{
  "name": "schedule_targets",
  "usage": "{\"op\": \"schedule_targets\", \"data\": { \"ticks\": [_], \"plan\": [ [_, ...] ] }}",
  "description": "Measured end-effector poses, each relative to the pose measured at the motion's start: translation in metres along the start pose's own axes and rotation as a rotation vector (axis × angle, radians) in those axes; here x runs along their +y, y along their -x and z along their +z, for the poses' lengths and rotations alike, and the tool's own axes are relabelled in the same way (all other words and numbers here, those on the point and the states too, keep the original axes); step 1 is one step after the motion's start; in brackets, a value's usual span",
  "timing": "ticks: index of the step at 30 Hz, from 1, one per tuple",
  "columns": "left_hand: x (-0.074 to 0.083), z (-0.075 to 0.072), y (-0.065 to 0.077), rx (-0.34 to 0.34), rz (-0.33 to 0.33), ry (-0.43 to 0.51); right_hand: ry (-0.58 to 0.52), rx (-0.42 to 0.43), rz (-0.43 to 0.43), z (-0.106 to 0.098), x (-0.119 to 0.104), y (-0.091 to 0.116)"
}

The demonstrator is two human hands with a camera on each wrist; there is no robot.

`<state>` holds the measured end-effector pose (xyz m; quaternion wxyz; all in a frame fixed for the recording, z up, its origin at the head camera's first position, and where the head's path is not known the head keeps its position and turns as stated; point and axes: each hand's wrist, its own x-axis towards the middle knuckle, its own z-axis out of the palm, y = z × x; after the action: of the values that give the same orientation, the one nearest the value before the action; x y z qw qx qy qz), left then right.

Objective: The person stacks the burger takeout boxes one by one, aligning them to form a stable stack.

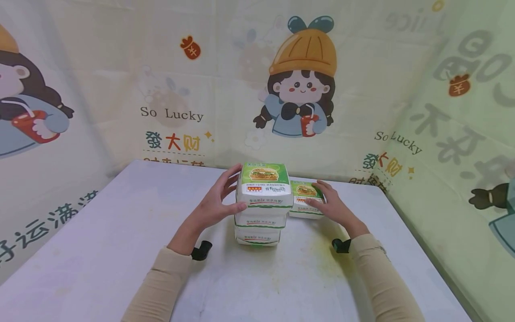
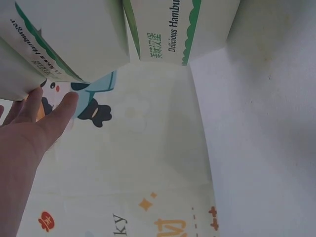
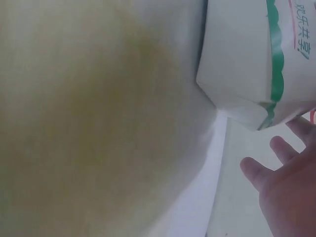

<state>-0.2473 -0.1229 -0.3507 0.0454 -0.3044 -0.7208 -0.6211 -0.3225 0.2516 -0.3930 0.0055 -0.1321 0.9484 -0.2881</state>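
Three white-and-green hamburger boxes are piled up near the middle of the table. My left hand (image 1: pixel 217 199) grips the top hamburger box (image 1: pixel 265 188), thumb at its front corner and fingers along its left side. Under it are the middle box (image 1: pixel 260 219) and the bottom box (image 1: pixel 257 237), slightly out of line with the top one. To the right, a fourth hamburger box (image 1: pixel 302 208) stands beside the stack. My right hand (image 1: pixel 333 206) holds its right side, thumb over the top and fingers toward the back. Its underside edge shows in the right wrist view.
The white table (image 1: pixel 108 232) runs back to a printed cloth (image 1: pixel 225 89) hanging behind it, with more cloth at both sides. Yellowish stains (image 1: pixel 327 264) mark the tabletop at the right. Black wrist camera mounts (image 1: pixel 202 250) stick out from both wrists.
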Motion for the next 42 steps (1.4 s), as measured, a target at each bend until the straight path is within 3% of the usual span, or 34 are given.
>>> {"op": "schedule_targets", "data": {
  "ticks": [16, 33, 42],
  "plan": [
    [-0.002, 0.000, 0.001, -0.006, -0.003, -0.019, -0.019, -0.080, 0.035, 0.000, 0.003, 0.006],
    [-0.002, 0.001, -0.001, 0.005, -0.004, -0.032, -0.039, 0.001, 0.006, 0.000, 0.010, 0.009],
    [-0.001, 0.001, -0.001, 0.005, -0.011, -0.029, -0.062, 0.061, -0.055, -0.008, 0.010, 0.012]
  ]
}}
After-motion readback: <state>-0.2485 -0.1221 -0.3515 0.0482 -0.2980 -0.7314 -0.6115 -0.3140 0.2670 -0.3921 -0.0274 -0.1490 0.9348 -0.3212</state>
